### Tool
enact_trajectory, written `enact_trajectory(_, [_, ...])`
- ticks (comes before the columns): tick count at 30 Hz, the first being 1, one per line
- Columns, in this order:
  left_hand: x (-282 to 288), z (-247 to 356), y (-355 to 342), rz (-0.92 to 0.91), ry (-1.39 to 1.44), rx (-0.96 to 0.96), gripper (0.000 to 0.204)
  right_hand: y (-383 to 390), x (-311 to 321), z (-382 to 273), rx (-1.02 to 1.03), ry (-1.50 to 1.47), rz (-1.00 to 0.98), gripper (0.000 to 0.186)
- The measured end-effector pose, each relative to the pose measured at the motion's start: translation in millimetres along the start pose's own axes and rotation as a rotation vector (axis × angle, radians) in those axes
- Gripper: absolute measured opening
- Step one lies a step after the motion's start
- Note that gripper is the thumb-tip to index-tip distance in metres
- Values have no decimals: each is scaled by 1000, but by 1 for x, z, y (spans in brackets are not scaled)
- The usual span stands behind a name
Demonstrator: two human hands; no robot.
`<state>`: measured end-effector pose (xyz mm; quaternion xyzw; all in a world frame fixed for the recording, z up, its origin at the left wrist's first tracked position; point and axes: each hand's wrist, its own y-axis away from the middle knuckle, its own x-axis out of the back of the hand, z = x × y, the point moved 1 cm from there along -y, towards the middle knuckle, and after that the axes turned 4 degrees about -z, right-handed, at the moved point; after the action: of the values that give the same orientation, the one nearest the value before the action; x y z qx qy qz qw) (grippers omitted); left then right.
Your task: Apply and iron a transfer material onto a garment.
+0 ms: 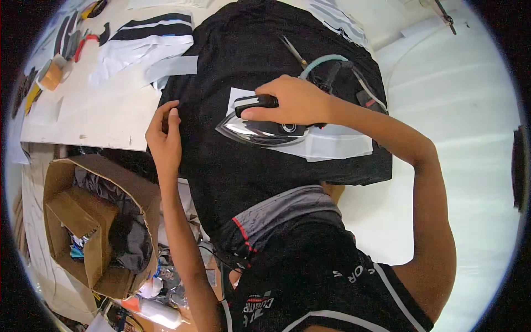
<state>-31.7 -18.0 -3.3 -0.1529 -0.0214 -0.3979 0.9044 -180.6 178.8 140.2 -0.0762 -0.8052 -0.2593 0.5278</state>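
Hands apart: right hand (296,102) grips the iron (260,133) by its handle; left hand (164,133), loosely curled, is at the left edge of the black fabric (238,50). Iron is positioned over white sheets (340,146) on the fabric.

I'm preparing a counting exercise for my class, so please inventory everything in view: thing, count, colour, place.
iron: 1, silver and black, on white sheets
white sheets: count unclear, beneath the iron
black cloth: 1, black, under the sheets
hose: 1, pale teal, behind the iron
pointed tool: 1, metallic, on the black cloth
striped fabric: count unclear, black and white, upper left
table: 1, white, left
tape roll: 1, orange, table's left
cardboard box: 1, brown, lower left
bottle: 1, white, below box
other clutter: too jumbled to count
left hand: 1, bare, at black cloth's left edge
right hand: 1, bare, gripping the iron
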Motion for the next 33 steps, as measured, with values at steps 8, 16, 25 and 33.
enact_trajectory(8, [-7, 2, -3, 20, -117, -62, 18, 11, 22, 3, -65, -165, -9, 64])
enact_trajectory(16, [-2, -1, 3, -6, -165, -81, 16, 25, 36, 6, -28, -226, 24, 58])
enact_trajectory(25, [-1, 1, 5, -47, -288, -144, 14, 24, 29, 18, -114, -505, -52, 56])
enact_trajectory(33, [5, 1, 6, -219, -417, -209, 13, 19, 30, 19, -108, -674, -145, 58])
